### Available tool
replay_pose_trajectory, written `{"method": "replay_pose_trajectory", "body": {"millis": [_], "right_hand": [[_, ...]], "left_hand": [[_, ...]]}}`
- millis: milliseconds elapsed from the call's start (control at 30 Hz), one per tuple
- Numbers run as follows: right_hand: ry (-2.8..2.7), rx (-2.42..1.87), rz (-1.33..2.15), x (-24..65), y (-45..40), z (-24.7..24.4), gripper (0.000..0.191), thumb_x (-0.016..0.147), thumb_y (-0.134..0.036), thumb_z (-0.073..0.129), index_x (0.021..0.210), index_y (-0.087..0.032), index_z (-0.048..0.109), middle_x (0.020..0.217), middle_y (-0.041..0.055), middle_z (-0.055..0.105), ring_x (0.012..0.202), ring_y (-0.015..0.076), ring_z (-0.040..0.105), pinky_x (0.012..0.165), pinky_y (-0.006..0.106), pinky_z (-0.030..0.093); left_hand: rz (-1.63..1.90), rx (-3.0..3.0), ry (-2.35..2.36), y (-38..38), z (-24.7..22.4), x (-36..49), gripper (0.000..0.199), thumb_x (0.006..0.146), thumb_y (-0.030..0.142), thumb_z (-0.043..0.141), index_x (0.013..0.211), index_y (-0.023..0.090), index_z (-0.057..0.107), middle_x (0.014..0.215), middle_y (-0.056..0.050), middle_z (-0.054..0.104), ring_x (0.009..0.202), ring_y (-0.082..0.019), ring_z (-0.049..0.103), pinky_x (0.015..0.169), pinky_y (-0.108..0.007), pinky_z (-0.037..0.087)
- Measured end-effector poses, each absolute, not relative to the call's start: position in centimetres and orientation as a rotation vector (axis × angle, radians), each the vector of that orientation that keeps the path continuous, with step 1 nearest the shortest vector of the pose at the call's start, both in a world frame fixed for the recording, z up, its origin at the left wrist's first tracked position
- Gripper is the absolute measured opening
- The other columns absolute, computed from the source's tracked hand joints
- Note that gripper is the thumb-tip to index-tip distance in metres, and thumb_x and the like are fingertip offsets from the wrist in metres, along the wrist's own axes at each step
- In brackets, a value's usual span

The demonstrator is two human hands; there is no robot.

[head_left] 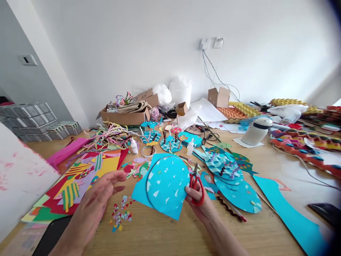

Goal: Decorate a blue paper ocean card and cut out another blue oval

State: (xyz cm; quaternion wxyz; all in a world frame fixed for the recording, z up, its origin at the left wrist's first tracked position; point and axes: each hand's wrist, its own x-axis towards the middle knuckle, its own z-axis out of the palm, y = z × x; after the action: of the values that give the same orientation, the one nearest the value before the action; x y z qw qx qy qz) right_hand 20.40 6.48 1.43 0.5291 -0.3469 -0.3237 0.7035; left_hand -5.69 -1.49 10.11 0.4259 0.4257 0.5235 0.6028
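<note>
My right hand (198, 201) is closed on red-handled scissors (196, 183), their closed blades pointing up and away. Its thumb also presses the edge of a round blue disc (167, 181) with pale patches, which lies over a larger blue paper sheet (142, 192). Sheet and disc are tilted above the table. My left hand (99, 195) is apart from them on the left, palm turned inward, fingers stretched out and nothing in it. Small coloured paper scraps (122, 215) lie on the table between the left hand and the blue sheet.
Coloured paper sheets (55, 192) lie at the left beside a dark phone-like object (49, 234). Two glue bottles (134, 146) stand behind the sheet. Blue discs (239, 195) are stacked at right, near a pale jug (257, 132). A filled cardboard box (124, 116) sits by the wall.
</note>
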Motion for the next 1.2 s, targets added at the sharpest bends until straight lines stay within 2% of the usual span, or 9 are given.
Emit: {"method": "replay_pose_trajectory", "body": {"millis": [133, 300, 467, 567, 767, 900, 1033, 1133, 1200], "right_hand": [[-0.954, -0.857, 1.688, 20.5, 6.2, 1.4, 0.036, 0.052, -0.031, 0.077, 0.072, -0.018, 0.05, 0.054, -0.0067, 0.045, 0.045, 0.006, 0.035, 0.042, 0.018, 0.024], [-1.123, -0.912, 1.642, 20.7, 5.5, 2.4, 0.035, 0.053, -0.032, 0.076, 0.073, -0.018, 0.051, 0.052, -0.008, 0.045, 0.043, 0.006, 0.037, 0.043, 0.019, 0.026], [-1.204, -0.959, 1.573, 20.5, 4.8, 5.2, 0.033, 0.051, -0.034, 0.077, 0.069, -0.019, 0.053, 0.055, -0.0063, 0.049, 0.044, 0.0066, 0.04, 0.042, 0.02, 0.03], [-1.229, -0.983, 1.561, 20.5, 4.7, 6.4, 0.032, 0.051, -0.035, 0.076, 0.067, -0.019, 0.054, 0.056, -0.0055, 0.051, 0.044, 0.0067, 0.04, 0.041, 0.02, 0.031], [-1.264, -1.04, 1.589, 20.9, 4.8, 6.7, 0.028, 0.049, -0.03, 0.075, 0.061, -0.019, 0.053, 0.051, -0.0066, 0.047, 0.043, 0.0075, 0.039, 0.04, 0.02, 0.03], [-1.328, -1.089, 1.549, 21.3, 4.4, 7.3, 0.023, 0.05, -0.023, 0.071, 0.062, -0.018, 0.052, 0.055, -0.0051, 0.048, 0.048, 0.0087, 0.04, 0.043, 0.02, 0.031], [-1.521, -1.133, 1.361, 21.3, 3.6, 8.4, 0.015, 0.056, -0.019, 0.065, 0.06, -0.018, 0.051, 0.057, -0.0041, 0.047, 0.054, 0.0102, 0.039, 0.046, 0.02, 0.029], [-1.694, -1.226, 1.179, 20.7, 3.0, 8.9, 0.014, 0.058, -0.015, 0.063, 0.058, -0.019, 0.05, 0.055, -0.0044, 0.046, 0.053, 0.0102, 0.038, 0.046, 0.021, 0.026], [-1.788, -1.238, 1.097, 20.2, 2.6, 9.3, 0.013, 0.06, -0.014, 0.062, 0.058, -0.019, 0.049, 0.054, -0.0046, 0.046, 0.052, 0.0102, 0.038, 0.045, 0.021, 0.025]], "left_hand": [[1.204, 1.082, 1.165, 0.4, 11.1, -4.9, 0.052, 0.071, 0.046, 0.06, 0.115, 0.019, 0.058, 0.12, -0.013, 0.057, 0.111, -0.034, 0.049, 0.08, -0.036, 0.048], [1.047, 1.186, 1.251, 1.8, 10.7, -3.7, 0.053, 0.063, 0.039, 0.07, 0.113, 0.021, 0.061, 0.116, -0.011, 0.061, 0.108, -0.033, 0.053, 0.079, -0.033, 0.048], [0.936, 0.97, 1.206, 2.1, 10.4, -3.0, 0.04, 0.056, 0.015, 0.076, 0.094, 0.023, 0.07, 0.084, -0.006, 0.073, 0.07, -0.028, 0.067, 0.058, -0.034, 0.054], [1.001, 0.79, 1.139, 1.9, 9.8, -3.0, 0.042, 0.057, 0.009, 0.074, 0.096, 0.023, 0.07, 0.077, -0.006, 0.073, 0.06, -0.027, 0.068, 0.054, -0.035, 0.055], [1.131, 0.83, 1.166, 0.4, 9.3, -2.0, 0.039, 0.057, 0.019, 0.077, 0.096, 0.022, 0.069, 0.081, -0.006, 0.073, 0.07, -0.031, 0.068, 0.059, -0.041, 0.057], [1.136, 0.847, 1.178, -0.5, 10.3, -2.4, 0.038, 0.053, 0.019, 0.079, 0.091, 0.02, 0.072, 0.091, -0.01, 0.072, 0.075, -0.031, 0.067, 0.06, -0.035, 0.056], [1.112, 0.948, 1.148, -0.5, 11.4, -3.6, 0.047, 0.055, 0.027, 0.077, 0.101, 0.02, 0.068, 0.103, -0.015, 0.068, 0.087, -0.036, 0.064, 0.06, -0.036, 0.055], [1.025, 0.967, 1.134, -0.1, 11.6, -3.9, 0.045, 0.051, 0.017, 0.078, 0.095, 0.016, 0.071, 0.101, -0.016, 0.068, 0.091, -0.037, 0.062, 0.067, -0.037, 0.054], [0.969, 0.922, 1.149, 0.2, 11.4, -3.9, 0.042, 0.049, 0.009, 0.078, 0.091, 0.014, 0.072, 0.094, -0.015, 0.07, 0.084, -0.035, 0.064, 0.064, -0.034, 0.055]]}}
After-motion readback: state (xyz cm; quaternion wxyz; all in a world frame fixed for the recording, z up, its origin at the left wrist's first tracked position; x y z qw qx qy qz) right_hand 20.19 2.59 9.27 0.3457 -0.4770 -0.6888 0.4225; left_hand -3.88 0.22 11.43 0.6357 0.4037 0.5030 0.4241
